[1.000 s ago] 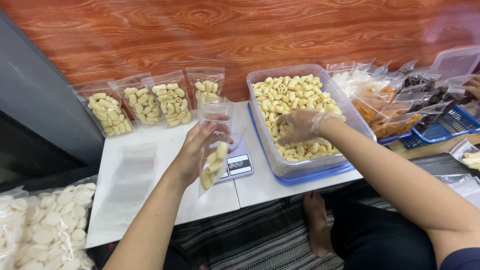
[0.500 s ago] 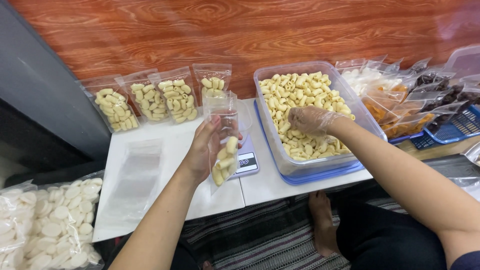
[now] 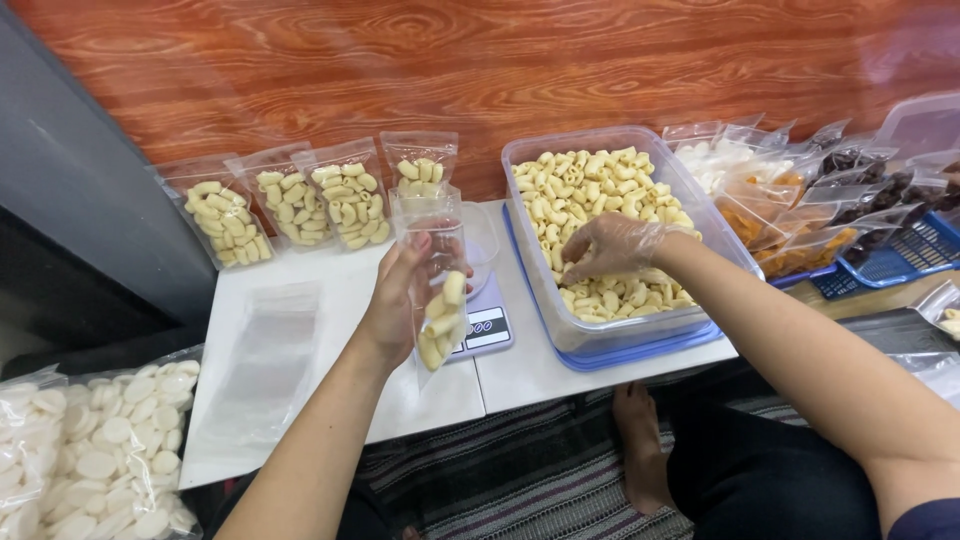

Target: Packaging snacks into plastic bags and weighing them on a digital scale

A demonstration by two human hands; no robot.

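Left hand: the left hand (image 3: 395, 305) is gripping a clear pouch (image 3: 436, 290) by its side, holding it upright above the scale (image 3: 485, 326).
Pouch: it is hanging open at the top, with a few pale crackers (image 3: 442, 322) sitting in its lower part.
Right hand: the gloved right hand (image 3: 610, 245) is reaching into the tub (image 3: 600, 330), fingers curling down among the crackers; I cannot tell whether it is pinching any.
Tub: it is sitting on a blue lid (image 3: 640, 350) on the white table (image 3: 330, 400), just right of the scale, and is holding a heap of the same pale crackers.
Filled pouches: four filled pouches (image 3: 300, 205) are standing in a row against the wooden wall (image 3: 450, 60), behind the left hand.
Empty bags: a stack of flat bags (image 3: 262, 355) is lying on the table, left of the forearm.
Left edge: a bag of white round chips (image 3: 90, 450) is resting below the table.
Right side: packets of darker snacks (image 3: 800, 200) are leaning beside the tub, near a blue basket (image 3: 900, 260).
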